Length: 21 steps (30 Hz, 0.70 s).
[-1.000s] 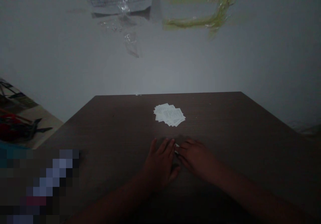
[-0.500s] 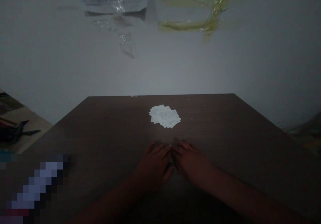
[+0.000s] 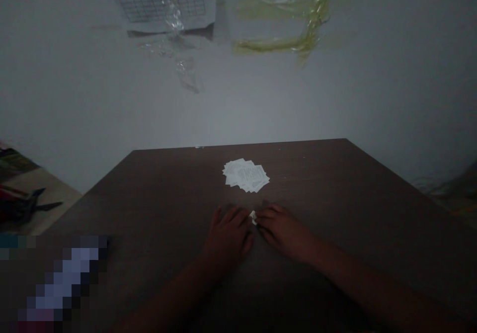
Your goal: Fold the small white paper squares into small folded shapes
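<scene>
White paper (image 3: 253, 217): peeking out!
Left hand (image 3: 228, 236): just beside, fingers apart.
Right hand (image 3: 286, 231): touching; can't tell whether fingers clamp.
Table (image 3: 167, 189): brown, grey wall (image 3: 261, 104) behind.

A gridded sheet (image 3: 145, 2) shows high on the pale wall (image 3: 261, 104), clear tape (image 3: 181, 67) over and below it, with strips of yellow tape (image 3: 272, 45) to its right. The brown counter (image 3: 156, 189) stands before the wall. At far left, red and black clutter (image 3: 22, 206) lies on the beige floor (image 3: 48, 184), too dim to identify.
</scene>
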Available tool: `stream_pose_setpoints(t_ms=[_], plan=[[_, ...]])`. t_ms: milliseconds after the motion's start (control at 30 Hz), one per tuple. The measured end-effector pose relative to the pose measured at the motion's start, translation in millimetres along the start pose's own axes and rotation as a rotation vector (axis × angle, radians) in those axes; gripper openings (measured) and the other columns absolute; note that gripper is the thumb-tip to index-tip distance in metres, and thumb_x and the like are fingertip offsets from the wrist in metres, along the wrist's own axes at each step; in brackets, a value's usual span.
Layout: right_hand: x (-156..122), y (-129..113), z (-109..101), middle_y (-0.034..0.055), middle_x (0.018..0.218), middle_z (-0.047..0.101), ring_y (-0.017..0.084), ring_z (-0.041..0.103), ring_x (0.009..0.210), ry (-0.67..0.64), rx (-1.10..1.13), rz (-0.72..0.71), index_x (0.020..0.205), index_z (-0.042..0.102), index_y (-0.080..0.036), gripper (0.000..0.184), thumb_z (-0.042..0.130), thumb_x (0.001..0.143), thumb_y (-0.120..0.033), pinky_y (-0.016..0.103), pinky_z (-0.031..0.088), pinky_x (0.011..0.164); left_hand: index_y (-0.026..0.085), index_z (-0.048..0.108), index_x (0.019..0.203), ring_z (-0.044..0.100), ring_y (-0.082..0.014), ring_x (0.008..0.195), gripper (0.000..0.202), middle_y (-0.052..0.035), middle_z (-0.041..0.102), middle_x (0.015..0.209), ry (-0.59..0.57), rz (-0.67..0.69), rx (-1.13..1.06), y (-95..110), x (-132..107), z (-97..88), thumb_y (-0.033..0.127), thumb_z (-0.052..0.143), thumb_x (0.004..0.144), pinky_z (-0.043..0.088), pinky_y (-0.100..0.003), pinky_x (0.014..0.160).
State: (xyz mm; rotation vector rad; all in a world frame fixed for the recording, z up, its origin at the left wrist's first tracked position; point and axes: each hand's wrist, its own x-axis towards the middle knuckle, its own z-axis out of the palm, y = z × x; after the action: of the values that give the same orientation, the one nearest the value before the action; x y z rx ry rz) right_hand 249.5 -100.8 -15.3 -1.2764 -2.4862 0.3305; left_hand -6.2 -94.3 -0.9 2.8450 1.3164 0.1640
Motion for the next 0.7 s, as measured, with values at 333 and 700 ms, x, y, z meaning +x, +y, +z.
stream_pose_setpoints(t_ms=[333, 700], plan=[[2, 33, 20, 0.0132, 0.141, 0.094, 0.035, 0.084, 0.135, 0.154, 0.048, -0.135, 0.147, 0.094, -0.028, 0.038, 0.074, 0.118, -0.014, 0.057, 0.069, 0.122, 0.018, 0.087, 0.16, 0.078, -0.0377, 0.152, 0.038, -0.0147, 0.089, 0.158, -0.057, 0.005, -0.007, 5, 13, -14.6, 0.023, 0.065, 0.129, 0.049, -0.07, 0.148], [1, 40, 27, 0.0143, 0.133, 0.094, 0.036, 0.086, 0.127, 0.22, 0.03, -0.148, 0.141, 0.095, -0.028, 0.04, 0.067, 0.117, -0.015, 0.06, 0.074, 0.115, 0.016, 0.093, 0.144, 0.087, -0.0378, 0.133, 0.03, -0.0176, 0.095, 0.138, -0.187, 0.059, 0.008, 15, 32, -39.4, 0.031, 0.074, 0.126, 0.068, -0.052, 0.121]])
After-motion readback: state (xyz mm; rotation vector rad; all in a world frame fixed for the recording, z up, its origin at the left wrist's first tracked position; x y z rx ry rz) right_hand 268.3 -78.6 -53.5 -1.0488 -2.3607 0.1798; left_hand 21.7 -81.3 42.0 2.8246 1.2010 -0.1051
